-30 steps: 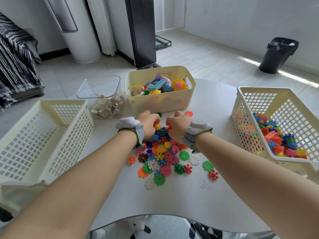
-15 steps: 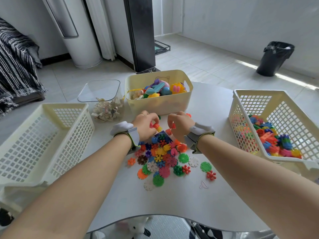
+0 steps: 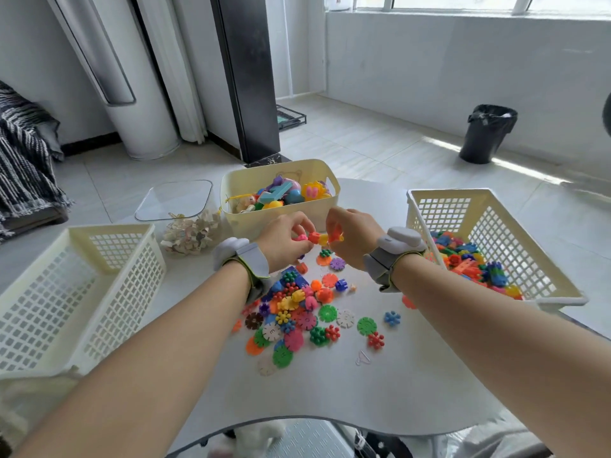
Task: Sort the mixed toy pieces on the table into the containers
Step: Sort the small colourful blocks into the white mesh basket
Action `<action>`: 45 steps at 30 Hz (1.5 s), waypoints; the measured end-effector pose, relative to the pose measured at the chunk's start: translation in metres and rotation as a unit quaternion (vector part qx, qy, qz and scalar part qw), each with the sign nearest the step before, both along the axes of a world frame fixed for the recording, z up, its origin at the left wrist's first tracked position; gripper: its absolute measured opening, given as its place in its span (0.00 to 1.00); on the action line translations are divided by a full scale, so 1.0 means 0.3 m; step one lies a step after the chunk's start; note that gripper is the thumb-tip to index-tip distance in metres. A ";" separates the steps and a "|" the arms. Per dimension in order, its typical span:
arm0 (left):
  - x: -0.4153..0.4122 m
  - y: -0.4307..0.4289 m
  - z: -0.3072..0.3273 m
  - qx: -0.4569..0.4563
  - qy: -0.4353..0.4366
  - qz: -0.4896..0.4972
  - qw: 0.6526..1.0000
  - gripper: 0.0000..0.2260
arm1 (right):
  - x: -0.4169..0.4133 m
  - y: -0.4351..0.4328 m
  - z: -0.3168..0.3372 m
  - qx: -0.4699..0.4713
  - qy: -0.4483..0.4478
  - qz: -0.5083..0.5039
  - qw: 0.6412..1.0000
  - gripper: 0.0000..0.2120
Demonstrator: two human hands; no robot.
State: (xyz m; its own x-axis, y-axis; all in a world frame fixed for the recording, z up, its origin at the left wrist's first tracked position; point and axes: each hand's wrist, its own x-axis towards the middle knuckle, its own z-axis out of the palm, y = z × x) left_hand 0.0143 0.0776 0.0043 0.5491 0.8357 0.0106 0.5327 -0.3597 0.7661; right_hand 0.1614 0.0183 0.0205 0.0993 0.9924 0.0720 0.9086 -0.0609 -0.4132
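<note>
A pile of colourful toy pieces (image 3: 297, 312) lies in the middle of the white table (image 3: 330, 385). Above its far end, my left hand (image 3: 284, 241) and my right hand (image 3: 352, 238) pinch the two ends of a short chain of joined pieces (image 3: 319, 239), red, yellow and orange, held in the air. An empty white lattice basket (image 3: 66, 292) stands at the left. The lattice basket at the right (image 3: 489, 239) holds several bright blocks. A yellow tub (image 3: 274, 196) of mixed toys stands behind my hands.
A clear lidded box (image 3: 185, 223) with pale wooden pieces sits left of the tub. A small clear clip (image 3: 362, 357) lies near the pile's front right. A black bin (image 3: 486, 133) stands on the floor far right. The table's front edge curves inward near me.
Both hands have risen from the pile, lifting a joined chain of pieces between them. The view has tilted up.
</note>
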 end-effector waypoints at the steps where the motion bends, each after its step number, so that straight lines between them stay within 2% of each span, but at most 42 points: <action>1: 0.022 -0.011 0.019 -0.009 -0.015 -0.006 1.000 0.06 | 0.020 -0.014 0.014 0.009 0.003 -0.009 1.000 0.10; 10: 0.334 -0.144 0.147 -0.038 -0.064 -0.085 0.994 0.06 | 0.304 -0.211 0.140 0.034 -0.047 -0.104 0.993 0.10; 14: 0.466 -0.218 0.181 -0.027 -0.076 -0.125 0.989 0.10 | 0.419 -0.313 0.168 0.035 -0.068 -0.137 0.988 0.09; 19: 0.588 -0.285 0.195 -0.008 -0.069 -0.163 0.984 0.07 | 0.518 -0.402 0.172 0.036 -0.061 -0.168 0.983 0.10; 23: 0.641 -0.320 0.177 -0.038 -0.052 -0.175 0.982 0.10 | 0.568 -0.439 0.154 0.016 -0.038 -0.191 0.981 0.10; 25: 0.641 -0.318 0.163 -0.023 -0.032 -0.185 0.982 0.13 | 0.583 -0.443 0.137 -0.007 -0.030 -0.191 0.981 0.14; 28: 0.622 -0.304 0.143 0.036 -0.002 -0.185 0.982 0.12 | 0.591 -0.445 0.109 -0.026 -0.051 -0.179 0.982 0.17; 32: 0.579 -0.284 0.131 0.021 -0.011 -0.156 0.988 0.14 | 0.571 -0.446 0.103 -0.013 -0.059 -0.175 0.983 0.17; 40: 0.412 -0.241 0.143 0.016 -0.016 -0.139 0.990 0.14 | 0.409 -0.378 0.145 0.036 -0.068 -0.103 0.992 0.17; 45: 0.249 -0.181 0.126 0.029 0.046 -0.122 0.991 0.14 | 0.252 -0.302 0.135 0.035 -0.072 -0.055 0.995 0.19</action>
